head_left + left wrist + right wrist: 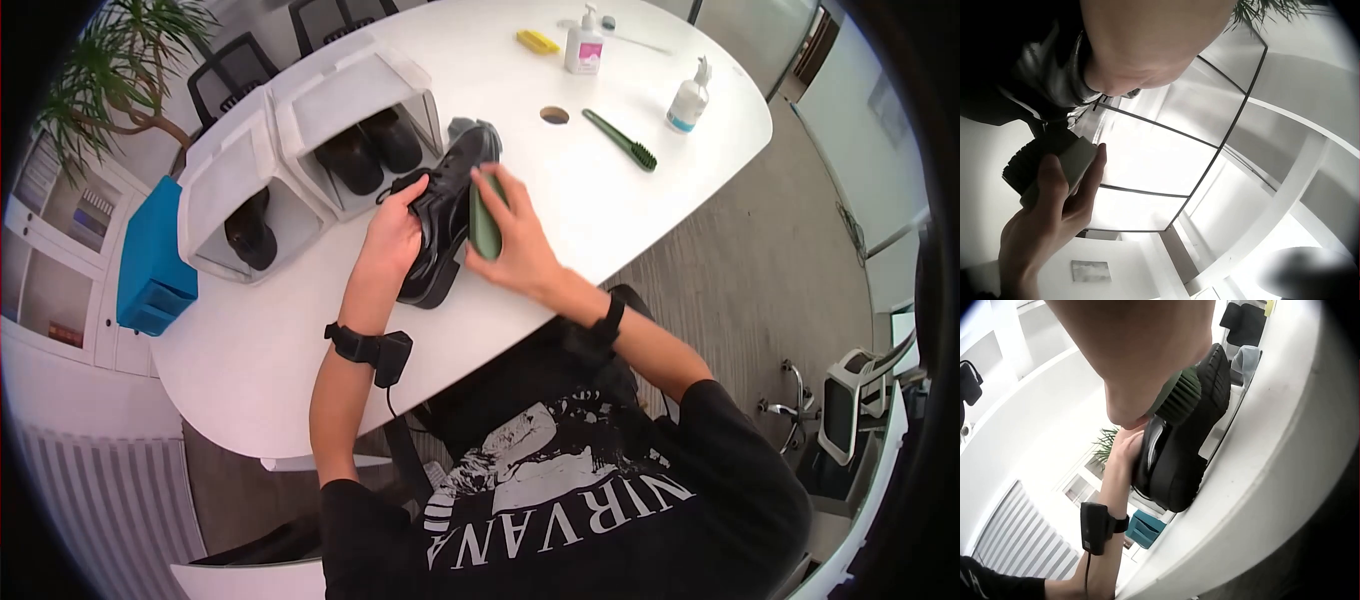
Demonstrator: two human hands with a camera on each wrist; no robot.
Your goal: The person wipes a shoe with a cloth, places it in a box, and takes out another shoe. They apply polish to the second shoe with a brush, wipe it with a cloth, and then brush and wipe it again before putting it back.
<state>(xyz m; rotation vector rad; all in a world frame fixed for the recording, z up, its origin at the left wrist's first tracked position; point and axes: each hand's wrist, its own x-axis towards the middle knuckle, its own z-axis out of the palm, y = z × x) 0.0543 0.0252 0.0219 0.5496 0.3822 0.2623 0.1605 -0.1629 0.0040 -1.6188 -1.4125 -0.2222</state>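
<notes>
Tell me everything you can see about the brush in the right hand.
The brush has an oblong green back, perhaps plastic, and dense dark bristles. The right hand grips the back between thumb and fingers. It is turned on its side, held over the table, bristles facing the black shoe; whether they touch it is hard to tell.

Head view: we can't make out bristles on the brush (pixel 486 225) in the right hand (pixel 522 238), against the black shoe (pixel 448 205). Fingers of the left hand (pixel 397 235) mostly hidden by it. Print on the pump bottle (pixel 584 50) too small for us. Plant (pixel 125 55) cut by top edge. Left wrist view: dark shape (pixel 1307 273), lower right, blurred.
</notes>
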